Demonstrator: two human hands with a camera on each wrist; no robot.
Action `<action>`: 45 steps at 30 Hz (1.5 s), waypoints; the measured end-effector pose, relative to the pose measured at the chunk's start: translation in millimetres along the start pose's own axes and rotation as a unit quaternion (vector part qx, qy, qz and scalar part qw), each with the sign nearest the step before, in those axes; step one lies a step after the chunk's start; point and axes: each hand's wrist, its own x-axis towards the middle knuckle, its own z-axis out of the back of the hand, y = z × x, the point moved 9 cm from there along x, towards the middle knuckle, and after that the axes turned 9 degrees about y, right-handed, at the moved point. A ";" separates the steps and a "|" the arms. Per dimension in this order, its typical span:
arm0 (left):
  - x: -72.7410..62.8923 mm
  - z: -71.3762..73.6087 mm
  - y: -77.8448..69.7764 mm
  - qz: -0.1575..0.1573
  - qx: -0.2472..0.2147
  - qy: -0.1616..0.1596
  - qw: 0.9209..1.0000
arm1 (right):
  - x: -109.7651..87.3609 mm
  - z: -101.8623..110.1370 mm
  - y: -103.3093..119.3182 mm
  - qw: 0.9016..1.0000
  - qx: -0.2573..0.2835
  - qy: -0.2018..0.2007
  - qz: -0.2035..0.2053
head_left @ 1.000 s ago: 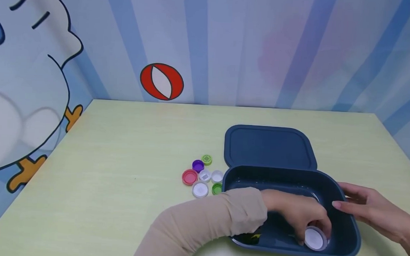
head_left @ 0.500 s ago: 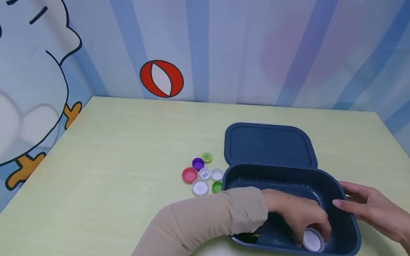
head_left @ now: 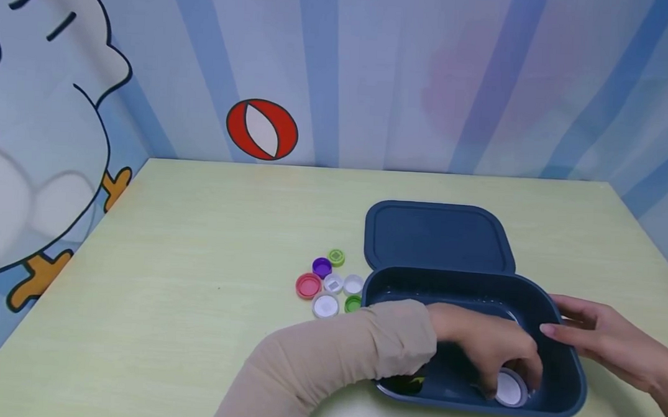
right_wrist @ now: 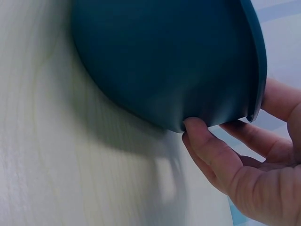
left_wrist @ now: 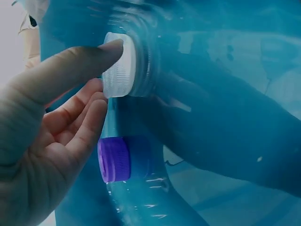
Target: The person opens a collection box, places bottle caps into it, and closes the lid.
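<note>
My left hand (head_left: 501, 349) reaches down into a dark blue rectangular box (head_left: 471, 410) and pinches a white bottle cap (head_left: 509, 389) near its front right corner. In the left wrist view, the thumb lies across that cap's edge and the other fingers are bent below it. A purple bottle cap (left_wrist: 114, 160) rests on the box floor beside it, hidden by the hand in the head view. My right hand (head_left: 613, 345) holds the box's right side, thumb at the rim. The right wrist view shows its fingertips (right_wrist: 197, 127) against the box's outer wall.
Left of the box lie several loose caps, among them a red one (head_left: 308, 286), a purple one (head_left: 322, 268) and a white one (head_left: 326, 306). A matching blue lid (head_left: 439, 238) lies behind the box. Something black and yellow (head_left: 413, 383) shows inside, partly under the sleeve.
The left hand and the pinched white cap have shifted only slightly within the box. The right hand keeps its place at the box's side, and the loose caps have not moved.
</note>
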 end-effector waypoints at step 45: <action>-98.6 33.8 -4.7 -0.020 -0.016 -0.130 0.991 | 1.3 0.1 0.8 0.999 -0.019 -0.021 -0.020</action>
